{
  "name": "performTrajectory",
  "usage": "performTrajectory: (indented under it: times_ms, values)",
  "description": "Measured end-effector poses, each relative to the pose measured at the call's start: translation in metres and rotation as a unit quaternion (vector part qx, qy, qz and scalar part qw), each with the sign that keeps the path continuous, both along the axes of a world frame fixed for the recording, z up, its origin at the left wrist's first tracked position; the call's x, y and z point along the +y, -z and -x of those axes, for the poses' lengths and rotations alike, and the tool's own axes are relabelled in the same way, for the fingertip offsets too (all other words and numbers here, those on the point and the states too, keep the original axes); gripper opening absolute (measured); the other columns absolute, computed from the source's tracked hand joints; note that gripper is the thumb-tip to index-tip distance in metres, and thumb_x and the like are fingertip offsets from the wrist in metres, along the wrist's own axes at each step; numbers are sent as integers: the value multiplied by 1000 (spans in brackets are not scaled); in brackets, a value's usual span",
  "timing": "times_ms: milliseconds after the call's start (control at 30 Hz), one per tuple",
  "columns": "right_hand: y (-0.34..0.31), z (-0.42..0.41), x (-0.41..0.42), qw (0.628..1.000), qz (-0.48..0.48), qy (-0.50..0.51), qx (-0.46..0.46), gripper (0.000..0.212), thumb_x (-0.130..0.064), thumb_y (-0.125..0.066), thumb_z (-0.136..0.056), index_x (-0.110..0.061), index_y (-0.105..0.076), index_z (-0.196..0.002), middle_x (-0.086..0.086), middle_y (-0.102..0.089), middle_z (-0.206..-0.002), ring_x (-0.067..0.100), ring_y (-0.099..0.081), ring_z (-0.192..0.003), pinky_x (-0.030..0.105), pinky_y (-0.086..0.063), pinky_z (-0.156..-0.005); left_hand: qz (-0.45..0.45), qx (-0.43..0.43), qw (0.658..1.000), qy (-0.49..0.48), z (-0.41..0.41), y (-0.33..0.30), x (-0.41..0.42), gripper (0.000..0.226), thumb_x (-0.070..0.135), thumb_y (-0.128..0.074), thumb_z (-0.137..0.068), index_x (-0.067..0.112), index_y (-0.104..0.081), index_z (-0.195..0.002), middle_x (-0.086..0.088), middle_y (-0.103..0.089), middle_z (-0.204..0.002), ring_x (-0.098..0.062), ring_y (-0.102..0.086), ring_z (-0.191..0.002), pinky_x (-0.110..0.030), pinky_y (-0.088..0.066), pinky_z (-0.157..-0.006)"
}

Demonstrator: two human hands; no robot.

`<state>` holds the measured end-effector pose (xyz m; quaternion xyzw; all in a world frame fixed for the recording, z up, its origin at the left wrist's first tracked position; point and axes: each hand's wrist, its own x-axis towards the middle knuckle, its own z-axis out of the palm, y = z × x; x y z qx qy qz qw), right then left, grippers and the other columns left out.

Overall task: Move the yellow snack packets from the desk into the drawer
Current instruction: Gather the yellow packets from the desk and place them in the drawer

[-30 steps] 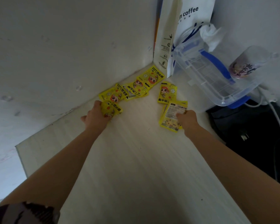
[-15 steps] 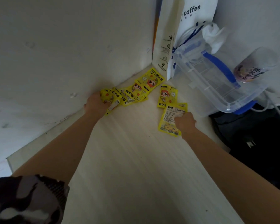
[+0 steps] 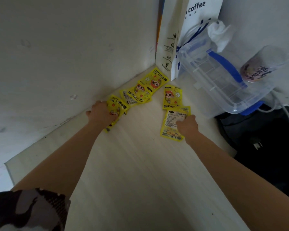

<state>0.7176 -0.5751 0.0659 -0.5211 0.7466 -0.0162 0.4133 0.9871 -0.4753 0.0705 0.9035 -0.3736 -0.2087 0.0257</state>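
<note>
Several yellow snack packets lie on the pale desk point(image 3: 140, 172) near its far corner. My left hand point(image 3: 101, 113) is closed on a small stack of packets point(image 3: 116, 108) by the left wall. My right hand point(image 3: 188, 125) pinches a back-side-up packet point(image 3: 171, 123) with a second one under it. A face-up packet point(image 3: 172, 97) lies just beyond the right hand. More overlapping packets point(image 3: 145, 90) fan out toward the corner. No drawer is in view.
A white coffee paper bag point(image 3: 187, 30) stands in the corner. A clear plastic box with blue handles point(image 3: 223, 80) sits at the right with a drink cup point(image 3: 260, 67) on it. A black bag point(image 3: 257, 147) and white cables lie at the right edge.
My left hand gathered more packets by the wall and drew them slightly back toward me. My right hand stayed on its packet near the same spot.
</note>
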Motion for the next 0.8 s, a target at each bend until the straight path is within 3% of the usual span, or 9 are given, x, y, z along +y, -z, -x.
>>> performTrajectory:
  times_ms: [67, 233, 367, 500, 633, 700, 800]
  values:
    - [-4, 5, 5, 1000, 5, -4, -10, 38, -13, -50, -94, 1, -34, -126, 22, -50, -127, 37, -53, -113, 32, -40, -71, 23, 15, 1000, -9, 8, -3, 12, 48, 37, -70, -79, 9, -52, -112, -13, -46, -119, -32, -51, -111, -44, -36, -94]
    - [-12, 27, 25, 1000, 12, 5, -9, 40, -11, -51, -93, 2, -35, -126, 22, -51, -127, 37, -54, -113, 31, -39, -71, 85, 48, 994, -51, 37, -7, 52, 42, 26, -74, -77, 2, -53, -104, -19, -46, -113, -37, -55, -99, -42, -45, -82]
    - [-21, 49, 51, 1000, 11, 19, -16, 35, -12, -50, -94, 1, -36, -124, 22, -51, -127, 37, -55, -110, 30, -42, -62, 114, 71, 986, -98, 64, -6, 93, 38, 25, -76, -75, 2, -54, -97, -20, -50, -106, -36, -55, -93, -34, -41, -71]
    - [-30, 73, 79, 999, 34, -3, -12, 35, -9, -50, -94, 2, -36, -123, 25, -52, -124, 40, -55, -109, 32, -42, -68, 142, 101, 976, -131, 94, -12, 130, 35, 23, -78, -72, 4, -55, -91, -16, -59, -91, -33, -58, -85, -31, -38, -64]
    - [-39, 94, 109, 997, 49, -23, -50, 32, -11, -52, -94, 2, -40, -121, 24, -55, -121, 33, -56, -97, 25, -35, -51, 177, 146, 960, -160, 127, -18, 160, 32, 22, -79, -71, 6, -59, -89, -12, -65, -82, -28, -58, -74, -31, -42, -60]
    - [-43, 102, 124, 996, 54, -29, -68, 32, -13, -52, -95, 2, -40, -120, 23, -55, -121, 30, -54, -92, 26, -38, -57, 194, 162, 953, -166, 143, -20, 173, 30, 24, -79, -70, 9, -60, -89, -8, -67, -82, -26, -61, -76, -34, -50, -63]
    - [-49, 115, 147, 994, 58, -43, -78, 31, -16, -52, -96, 1, -41, -119, 21, -55, -122, 32, -57, -99, 27, -41, -65, 207, 180, 945, -180, 164, -21, 190, 29, 25, -79, -70, 13, -61, -89, -5, -67, -82, -25, -63, -78, -35, -53, -67]
